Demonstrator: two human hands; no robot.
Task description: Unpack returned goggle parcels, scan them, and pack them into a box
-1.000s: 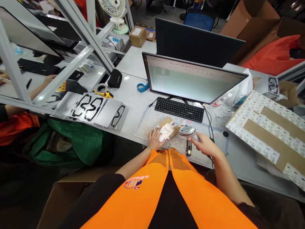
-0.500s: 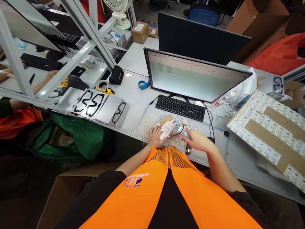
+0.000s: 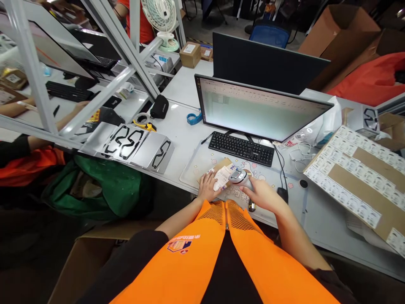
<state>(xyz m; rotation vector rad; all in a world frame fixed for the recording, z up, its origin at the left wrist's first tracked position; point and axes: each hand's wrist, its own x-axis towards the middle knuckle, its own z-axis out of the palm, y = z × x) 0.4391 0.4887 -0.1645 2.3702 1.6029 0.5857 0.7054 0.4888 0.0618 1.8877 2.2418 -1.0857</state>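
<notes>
A small brown cardboard package (image 3: 226, 163) with a white printed label (image 3: 222, 175) lies on the pale printed desk mat (image 3: 190, 169). My left hand (image 3: 207, 186) rests flat on its near left side, fingers spread over the package and the label's edge. In my right hand (image 3: 263, 195), fingers wrapped round the grip, is a grey and white handheld barcode scanner (image 3: 239, 177). The scanner's head is over the right side of the package, pointing left. A utility knife (image 3: 252, 206) lies just below my right hand, partly hidden by my orange vest.
Behind the mat stand a black keyboard (image 3: 242, 148) and a lit monitor (image 3: 259, 109). Silver boxes (image 3: 139, 147) line the left desk edge beside a metal frame. Right of me leans a label-covered cardboard sheet (image 3: 357, 177). A co-worker's arm (image 3: 71, 114) is at far left.
The camera view has tilted slightly, so everything sits a little lower in the picture. My left hand stays on the package, and the scanner remains in my right hand above it.
</notes>
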